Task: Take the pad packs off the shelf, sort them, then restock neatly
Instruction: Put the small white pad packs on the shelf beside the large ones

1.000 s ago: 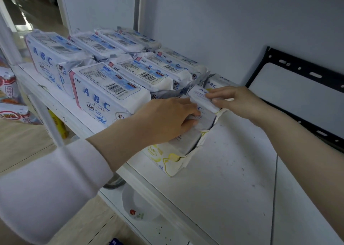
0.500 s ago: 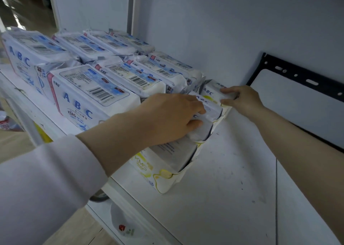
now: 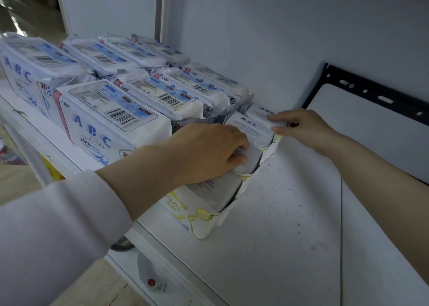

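Pad packs (image 3: 204, 212): upright on shelf (image 3: 290, 224).
Left hand (image 3: 204, 150): grip curled over middle pack (image 3: 251, 129).
Right hand (image 3: 301, 127): grip pinching rear pack (image 3: 260, 111).

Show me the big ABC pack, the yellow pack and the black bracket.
big ABC pack (image 3: 92, 130): head view, blue letters.
yellow pack (image 3: 197, 217): head view, front face.
black bracket (image 3: 371, 94): head view, top bar.

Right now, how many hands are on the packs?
2. The left hand grips the middle small packs; the right hand pinches the rear small pack.
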Available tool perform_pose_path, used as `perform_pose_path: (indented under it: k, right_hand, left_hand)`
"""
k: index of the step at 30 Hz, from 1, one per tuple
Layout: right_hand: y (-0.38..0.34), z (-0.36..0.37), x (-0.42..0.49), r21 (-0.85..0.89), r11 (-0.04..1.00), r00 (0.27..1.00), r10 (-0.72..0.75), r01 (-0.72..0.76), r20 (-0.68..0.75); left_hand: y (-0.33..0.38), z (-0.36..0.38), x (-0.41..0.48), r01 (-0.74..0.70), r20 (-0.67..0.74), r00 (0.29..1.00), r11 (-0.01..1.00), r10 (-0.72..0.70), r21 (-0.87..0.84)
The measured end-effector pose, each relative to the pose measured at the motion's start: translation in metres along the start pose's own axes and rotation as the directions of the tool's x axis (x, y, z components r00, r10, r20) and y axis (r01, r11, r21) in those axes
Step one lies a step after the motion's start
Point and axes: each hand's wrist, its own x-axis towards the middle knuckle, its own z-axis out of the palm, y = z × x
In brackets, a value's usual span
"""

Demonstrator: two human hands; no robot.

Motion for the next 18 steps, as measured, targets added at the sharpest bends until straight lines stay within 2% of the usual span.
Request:
perform_pose_path:
  k: [8, 13, 15, 18]
  right_hand:
    - [-0.002, 0.005, 0.009, 0.069, 0.997, 0.999, 0.021, -0.024, 0.046]
    - [-0.004, 0.009, 0.009, 0.054, 0.998, 0.999, 0.022, -0.024, 0.036]
    - [-0.008, 0.01, 0.005, 0.052, 0.998, 1.0, 0.03, -0.03, -0.005]
    - [-0.025, 0.008, -0.011, -0.02, 1.0, 0.985, 0.013, -0.017, -0.17]
  left_hand:
    - [0.0, 0.003, 0.0, 0.002, -0.015, 1.0, 1.0, -0.002, -0.015]
    - [0.002, 0.002, 0.0, 0.024, -0.014, 1.0, 1.0, -0.024, -0.018]
    - [0.005, -0.001, -0.001, 0.031, -0.018, 0.999, 0.999, -0.031, -0.01]
    - [0.011, -0.011, -0.006, 0.058, -0.006, 0.998, 0.997, -0.058, -0.047]
